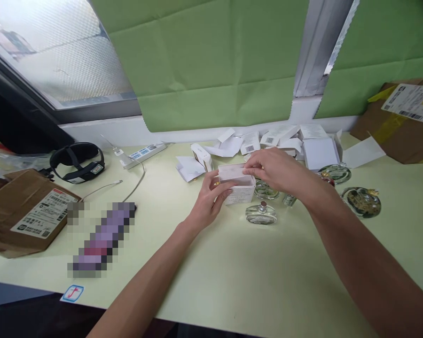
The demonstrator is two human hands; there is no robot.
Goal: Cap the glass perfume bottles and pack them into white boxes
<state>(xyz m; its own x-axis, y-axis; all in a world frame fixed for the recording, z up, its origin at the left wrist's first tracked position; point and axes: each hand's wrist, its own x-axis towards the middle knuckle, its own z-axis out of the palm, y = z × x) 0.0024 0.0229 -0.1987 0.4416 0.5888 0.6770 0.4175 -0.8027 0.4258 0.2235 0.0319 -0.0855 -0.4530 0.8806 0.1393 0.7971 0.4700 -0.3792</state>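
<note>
open white box (237, 187) upright, long axis left-right.

Both bare forearms reach forward and converge; the left hand (211, 197) grips from below; the right hand (271, 169) pinches from above.

white box (238, 185), pale yellow-green table (211, 263), green paper (211, 61) behind, brown parcel (23, 211), clear, perhaps greenish bottle (261, 213)

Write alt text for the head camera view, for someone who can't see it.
Both hands, left hand and right hand, hold a small open white box above a pale table. Glass bottles and more white boxes lie behind.
</note>
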